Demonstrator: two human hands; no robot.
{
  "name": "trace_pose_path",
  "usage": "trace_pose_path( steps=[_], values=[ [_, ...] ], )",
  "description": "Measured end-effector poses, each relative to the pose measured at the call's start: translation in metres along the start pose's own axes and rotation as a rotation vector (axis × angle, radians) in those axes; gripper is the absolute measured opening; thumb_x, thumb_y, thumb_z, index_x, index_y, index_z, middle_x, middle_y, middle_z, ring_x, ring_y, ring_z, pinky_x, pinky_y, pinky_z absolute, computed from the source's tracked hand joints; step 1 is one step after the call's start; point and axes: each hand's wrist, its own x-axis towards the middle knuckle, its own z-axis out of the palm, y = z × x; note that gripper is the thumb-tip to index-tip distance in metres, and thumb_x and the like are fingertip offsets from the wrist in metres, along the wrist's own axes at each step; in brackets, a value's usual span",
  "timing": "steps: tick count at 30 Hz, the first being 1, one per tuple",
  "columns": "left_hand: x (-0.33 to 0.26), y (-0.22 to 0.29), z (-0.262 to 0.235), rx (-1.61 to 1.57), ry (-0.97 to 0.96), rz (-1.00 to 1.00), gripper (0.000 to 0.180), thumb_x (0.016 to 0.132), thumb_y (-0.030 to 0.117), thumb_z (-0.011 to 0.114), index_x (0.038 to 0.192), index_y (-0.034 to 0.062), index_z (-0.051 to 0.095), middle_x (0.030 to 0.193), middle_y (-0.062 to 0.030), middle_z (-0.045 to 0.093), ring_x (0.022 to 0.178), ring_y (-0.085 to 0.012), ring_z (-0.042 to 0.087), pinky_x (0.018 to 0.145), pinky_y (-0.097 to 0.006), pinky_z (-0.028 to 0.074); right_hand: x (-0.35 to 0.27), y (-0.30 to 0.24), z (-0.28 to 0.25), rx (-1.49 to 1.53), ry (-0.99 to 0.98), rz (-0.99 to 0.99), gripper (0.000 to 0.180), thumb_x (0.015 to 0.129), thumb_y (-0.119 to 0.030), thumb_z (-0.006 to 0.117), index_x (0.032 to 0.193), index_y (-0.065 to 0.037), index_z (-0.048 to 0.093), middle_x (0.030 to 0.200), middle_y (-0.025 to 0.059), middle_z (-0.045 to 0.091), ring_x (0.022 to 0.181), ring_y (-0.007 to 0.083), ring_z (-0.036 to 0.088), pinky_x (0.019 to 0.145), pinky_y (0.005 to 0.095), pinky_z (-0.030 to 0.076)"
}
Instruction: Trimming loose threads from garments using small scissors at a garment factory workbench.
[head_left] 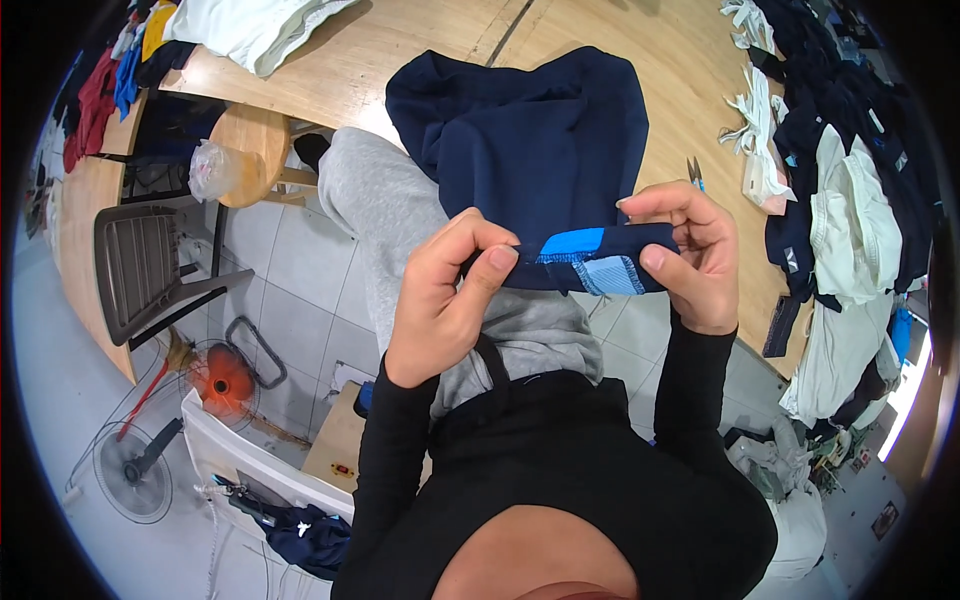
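Observation:
A navy blue garment [530, 140] hangs from the wooden table [420, 50] down toward my lap. Its near edge has a bright blue and pale blue patch [585, 262]. My left hand [445, 295] pinches that edge between thumb and fingers at the left end. My right hand [690, 255] grips the same edge at the right end, so the strip is stretched between both hands. My legs in grey trousers [390, 215] lie under the cloth.
Piles of navy and white clothes [850, 200] cover the table's right side, with small scissors [695, 172] beside them. A round wooden stool [250, 140], a grey chair [140, 265], an orange fan [225, 380] and a floor fan [135, 465] stand at the left.

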Motion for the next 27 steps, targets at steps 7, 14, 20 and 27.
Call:
trace_pose_path(
  steps=[7,14,20,27],
  values=[
    [0.012,0.006,0.015,-0.113,-0.152,-0.033,0.021,0.111,0.015,0.064,0.098,-0.0012,0.067,0.087,0.0003,0.060,0.078,-0.0076,0.051,0.067,-0.027,0.041,0.010,-0.008,0.013,-0.038,-0.090,0.073,0.048,0.093,0.004,0.074,0.140,0.003,0.061,0.104,0.0013,0.066,0.088,0.0039,0.061,0.078,0.0197,0.047],
    [0.015,0.002,0.022,-0.351,-0.157,-0.190,0.025,0.114,0.021,0.064,0.117,-0.0016,0.075,0.093,0.0074,0.063,0.084,-0.0017,0.049,0.075,-0.020,0.043,0.030,0.072,-0.075,-1.030,0.567,-0.109,0.041,0.102,-0.016,0.073,0.139,0.001,0.067,0.115,0.0161,0.075,0.103,0.0313,0.073,0.090,0.0386,0.057],
    [0.008,0.004,0.019,-0.394,-0.107,-0.201,0.022,0.111,0.014,0.069,0.125,-0.0014,0.074,0.108,0.0025,0.073,0.098,-0.0028,0.061,0.089,-0.019,0.049,-0.009,0.181,-0.195,-1.635,0.846,-0.077,0.032,0.100,-0.021,0.074,0.124,0.001,0.075,0.116,0.0178,0.076,0.115,0.0396,0.067,0.100,0.0455,0.053],
    [0.006,-0.003,0.016,-0.362,-0.055,-0.163,0.021,0.110,0.013,0.068,0.124,-0.0013,0.073,0.110,0.0013,0.074,0.101,-0.0040,0.062,0.092,-0.021,0.050,-0.010,0.163,-0.162,-1.395,0.827,0.068,0.020,0.109,-0.015,0.063,0.111,0.002,0.074,0.105,0.0177,0.073,0.087,0.0319,0.069,0.078,0.0398,0.054]
  ],
)
